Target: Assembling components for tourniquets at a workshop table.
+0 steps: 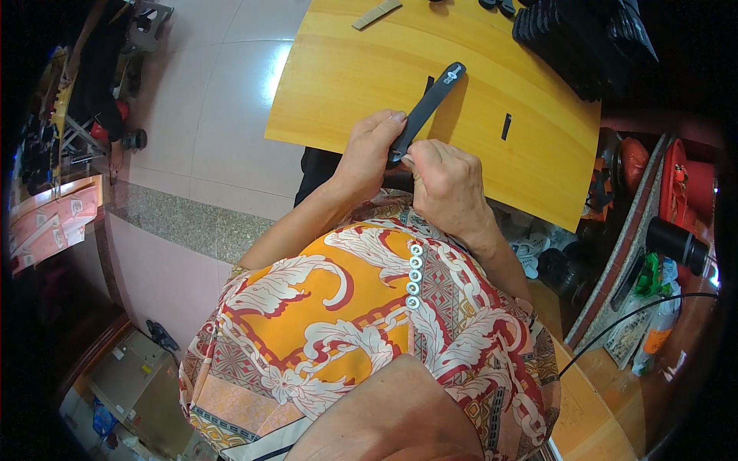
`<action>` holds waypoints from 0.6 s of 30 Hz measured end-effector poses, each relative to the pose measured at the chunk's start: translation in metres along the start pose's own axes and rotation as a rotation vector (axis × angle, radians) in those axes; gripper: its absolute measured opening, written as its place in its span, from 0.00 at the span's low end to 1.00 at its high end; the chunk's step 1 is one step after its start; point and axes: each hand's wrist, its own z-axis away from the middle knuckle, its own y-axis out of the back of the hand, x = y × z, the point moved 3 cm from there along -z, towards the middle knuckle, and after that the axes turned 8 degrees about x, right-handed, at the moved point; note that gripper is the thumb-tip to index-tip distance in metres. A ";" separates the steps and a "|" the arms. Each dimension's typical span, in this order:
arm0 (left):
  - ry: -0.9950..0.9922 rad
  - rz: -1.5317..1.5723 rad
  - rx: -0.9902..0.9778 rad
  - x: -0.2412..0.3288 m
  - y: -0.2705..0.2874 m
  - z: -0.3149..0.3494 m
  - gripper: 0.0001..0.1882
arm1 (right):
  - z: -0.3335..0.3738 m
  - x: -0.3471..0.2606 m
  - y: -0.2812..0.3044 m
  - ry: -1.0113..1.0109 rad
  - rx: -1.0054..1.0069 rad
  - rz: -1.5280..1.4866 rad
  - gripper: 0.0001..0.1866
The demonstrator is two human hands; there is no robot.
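Both hands, left hand (pixel 369 150) & right hand (pixel 446 180), clenched on black strap (pixel 427 107) at desk (pixel 346 77) edge; metal end-piece already on, pile of black pieces (pixel 576 38) beyond looks undone.

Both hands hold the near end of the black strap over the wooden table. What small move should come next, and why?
Probably draw the black strap a little further through. The left hand pinches it, and the right hand closes on its near end; the far end rests on the wooden table.
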 end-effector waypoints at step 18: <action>0.178 0.087 -0.055 -0.007 0.014 -0.003 0.19 | -0.001 0.014 -0.009 -0.053 0.074 -0.263 0.12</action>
